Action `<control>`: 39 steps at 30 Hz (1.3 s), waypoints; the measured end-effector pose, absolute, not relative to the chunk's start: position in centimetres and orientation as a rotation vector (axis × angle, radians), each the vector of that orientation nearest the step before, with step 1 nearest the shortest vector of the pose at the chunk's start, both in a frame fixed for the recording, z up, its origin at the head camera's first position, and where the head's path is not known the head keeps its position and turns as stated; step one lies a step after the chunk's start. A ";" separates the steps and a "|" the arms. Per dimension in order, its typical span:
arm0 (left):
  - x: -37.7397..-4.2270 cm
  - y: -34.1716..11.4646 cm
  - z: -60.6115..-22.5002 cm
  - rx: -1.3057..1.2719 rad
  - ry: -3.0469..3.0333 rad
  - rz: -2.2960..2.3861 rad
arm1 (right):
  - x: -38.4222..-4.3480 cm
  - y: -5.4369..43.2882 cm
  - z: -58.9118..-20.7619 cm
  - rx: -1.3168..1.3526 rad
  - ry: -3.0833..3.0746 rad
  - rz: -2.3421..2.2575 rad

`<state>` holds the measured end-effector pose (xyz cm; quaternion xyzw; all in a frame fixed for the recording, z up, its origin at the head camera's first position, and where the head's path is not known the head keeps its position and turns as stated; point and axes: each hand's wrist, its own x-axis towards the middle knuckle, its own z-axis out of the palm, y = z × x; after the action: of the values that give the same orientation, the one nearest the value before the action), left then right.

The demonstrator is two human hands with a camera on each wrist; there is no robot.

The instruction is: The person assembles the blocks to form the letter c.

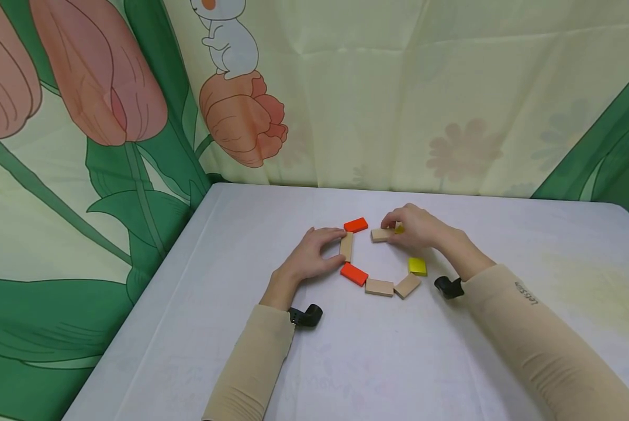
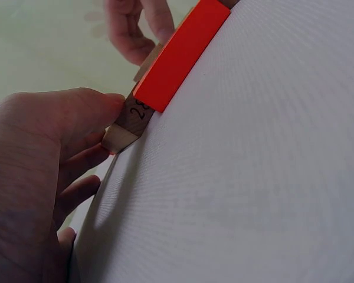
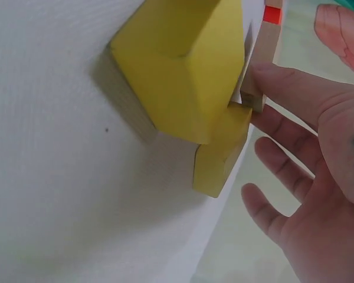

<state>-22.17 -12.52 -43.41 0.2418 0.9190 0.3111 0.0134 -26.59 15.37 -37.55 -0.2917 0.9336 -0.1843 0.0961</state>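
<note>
Small rectangular blocks form a rough ring on the table. On its left side my left hand (image 1: 310,254) pinches a plain wooden block (image 1: 347,248), thumb at the near end and fingers at the far end. Dark marks show on that block's face (image 2: 135,113) in the left wrist view. At the far right of the ring, my right hand (image 1: 418,228) holds another wooden block (image 1: 380,235) between thumb and fingers. A yellow block (image 3: 224,154) lies beside this hand, partly hidden by it in the head view. A nearer yellow block (image 1: 417,266) sits below the right hand.
One red block (image 1: 356,224) lies at the far side, another red block (image 1: 354,273) at the near left. Two wooden blocks, one in front (image 1: 379,287) and one angled (image 1: 407,285), complete the near side. A white cloth (image 1: 188,351) covers the table; a printed curtain (image 1: 356,105) hangs behind.
</note>
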 end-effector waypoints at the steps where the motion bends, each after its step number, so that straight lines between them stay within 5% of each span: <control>1: -22.2 -12.5 -43.4 0.756 2.862 0.970 | -26.6 15.4 -37.5 -0.865 2.769 -0.544; 39: -22.2 -12.6 -43.5 0.759 2.854 0.998 | -29.8 14.5 -37.2 -0.591 2.704 -0.702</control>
<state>-22.22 -12.57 -43.47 0.2435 0.9155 0.3201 0.0121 -29.81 14.50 -37.22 -0.2047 0.9373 -0.2432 0.1426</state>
